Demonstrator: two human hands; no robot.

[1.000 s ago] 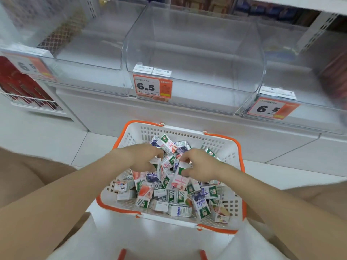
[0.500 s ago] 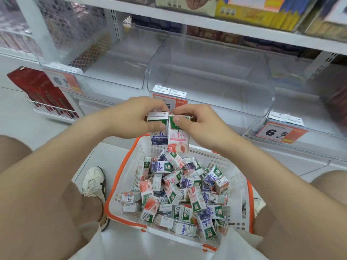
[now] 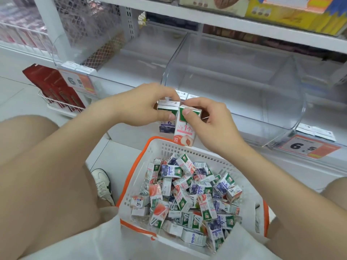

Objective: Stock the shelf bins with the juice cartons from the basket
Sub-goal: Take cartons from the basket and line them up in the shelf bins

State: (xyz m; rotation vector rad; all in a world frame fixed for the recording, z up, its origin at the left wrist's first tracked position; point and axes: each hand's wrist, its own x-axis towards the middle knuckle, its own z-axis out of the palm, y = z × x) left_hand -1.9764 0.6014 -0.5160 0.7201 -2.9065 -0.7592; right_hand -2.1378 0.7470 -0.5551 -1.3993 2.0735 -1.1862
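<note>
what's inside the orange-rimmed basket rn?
A pile of juice cartons, peach and blueberry prints mixed, lying at all angles. The basket floor and any lower cartons are covered by the pile; its near edge is hidden by white cloth.

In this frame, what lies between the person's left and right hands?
Head view: two upright juice cartons side by side, the blueberry carton pinched by the left hand, the peach carton by the right hand, above the far rim of the basket.

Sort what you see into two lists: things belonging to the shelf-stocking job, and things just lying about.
Job: basket, loose cartons, blueberry carton in left hand, peach carton in right hand, clear bins.
Lying about: red packs in wire rack, yellow boxes.
</note>
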